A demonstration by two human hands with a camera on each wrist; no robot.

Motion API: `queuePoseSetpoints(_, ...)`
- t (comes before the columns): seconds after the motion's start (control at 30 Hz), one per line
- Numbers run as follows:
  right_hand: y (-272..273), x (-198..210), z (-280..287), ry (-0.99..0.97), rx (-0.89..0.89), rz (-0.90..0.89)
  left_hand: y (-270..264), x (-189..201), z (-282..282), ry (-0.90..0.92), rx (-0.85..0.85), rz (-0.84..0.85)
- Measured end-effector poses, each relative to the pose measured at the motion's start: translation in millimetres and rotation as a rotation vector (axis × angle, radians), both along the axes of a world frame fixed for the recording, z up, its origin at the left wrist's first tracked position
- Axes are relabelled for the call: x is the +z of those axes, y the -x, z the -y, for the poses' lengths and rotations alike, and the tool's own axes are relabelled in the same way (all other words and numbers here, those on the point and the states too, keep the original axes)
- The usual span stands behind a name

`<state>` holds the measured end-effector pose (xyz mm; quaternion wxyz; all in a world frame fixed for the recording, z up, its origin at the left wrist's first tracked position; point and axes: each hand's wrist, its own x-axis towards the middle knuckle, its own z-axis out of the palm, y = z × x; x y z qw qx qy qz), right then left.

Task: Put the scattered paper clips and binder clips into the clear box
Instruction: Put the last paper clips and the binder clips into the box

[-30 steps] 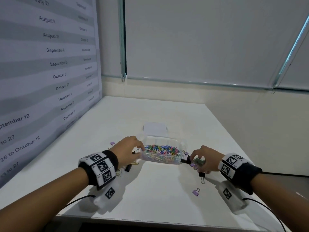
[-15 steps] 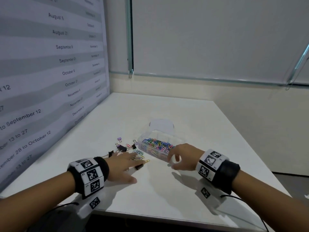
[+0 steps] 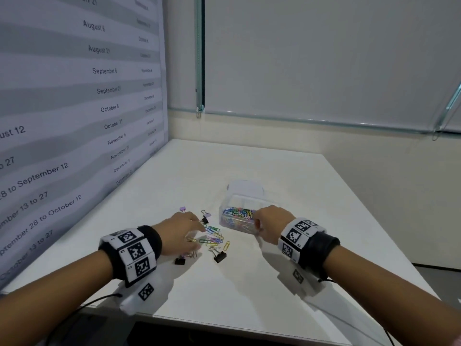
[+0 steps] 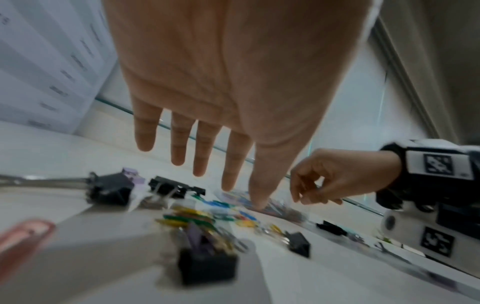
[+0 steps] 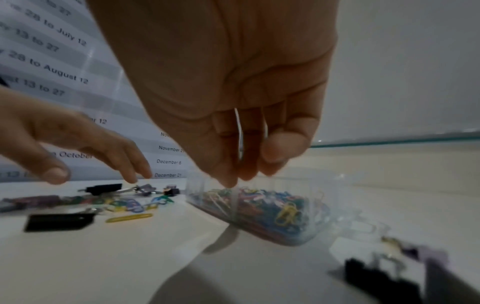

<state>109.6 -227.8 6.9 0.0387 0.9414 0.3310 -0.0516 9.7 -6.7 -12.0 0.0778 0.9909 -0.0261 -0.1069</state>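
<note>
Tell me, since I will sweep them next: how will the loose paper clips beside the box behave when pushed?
The paper clips lie flat and overlapping on the smooth table, so they probably slide easily and snag together. Thin wire suggests they are light and may scatter.

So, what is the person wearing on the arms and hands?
Both hands, left hand and right hand, are bare. Each forearm is sleeveless. Each wrist carries a black band with white square-code tags, a white camera unit below it, and a thin black cable.

The white surface carries a clear box, loose coloured paper clips and black binder clips.
</note>
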Motion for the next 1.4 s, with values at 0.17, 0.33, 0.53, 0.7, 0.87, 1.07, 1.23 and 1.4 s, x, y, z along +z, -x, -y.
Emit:
queuePoseSetpoints(0.17, 16, -5, -13, 0.011, 0.143, -0.13, -8, 5, -18, -0.082, 0.077, -0.094)
queuePoseSetpoints(0.33, 23, -8, -55, -0.005, 0.222, -0.179, -13, 5, -25, -0.108, 0.126, -0.083)
queuePoseSetpoints(0.53, 18, -12, -86, 0.012, 0.191, -0.19, -20, 4, -12, 0.003, 0.106, -0.085)
queuePoseSetpoints(0.7, 16, -21, -87, -0.131, 0.196, -0.285, -24, -1, -14, -0.039, 0.064, -0.145)
queuePoseSetpoints(0.87, 13, -22, -82, -0.199, 0.2, -0.303, -27, -6, -15, 0.075, 0.069, -0.098)
queuePoseSetpoints(1.07, -15, -2, -55, -0.411, 0.029, -0.338, -32, -8, -17, 0.129, 0.067, -0.1)
queuePoseSetpoints(1.23, -42, 14, -28, -0.491, -0.109, -0.175, -42, -3, -16, 0.17, 0.056, -0.106)
queuePoseSetpoints(1.4, -46, -3, -8, -0.335, -0.137, -0.175, -61, 12, -2, 0.235, 0.042, 0.01)
